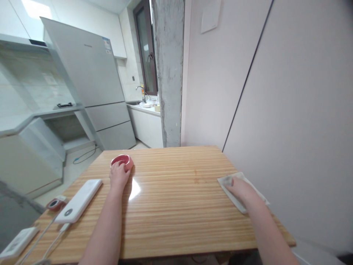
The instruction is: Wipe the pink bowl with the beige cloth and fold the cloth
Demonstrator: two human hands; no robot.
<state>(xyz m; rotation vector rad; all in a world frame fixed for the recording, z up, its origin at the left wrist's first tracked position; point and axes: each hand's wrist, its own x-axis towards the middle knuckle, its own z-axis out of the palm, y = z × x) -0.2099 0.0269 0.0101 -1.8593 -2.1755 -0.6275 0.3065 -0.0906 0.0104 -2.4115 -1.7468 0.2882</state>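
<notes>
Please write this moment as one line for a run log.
left hand: at pink bowl | right hand: on cloth | surface: wood-grain table | grip: unclear

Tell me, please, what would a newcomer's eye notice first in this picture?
Most striking is probably the glossy pinkish-red bowl near the far left corner of the wood-grain table, with the person's left hand at its rim. Next, the right hand is on a pale cloth by the table's right edge. Behind, at left, the tall grey refrigerator looks tilted.
</notes>
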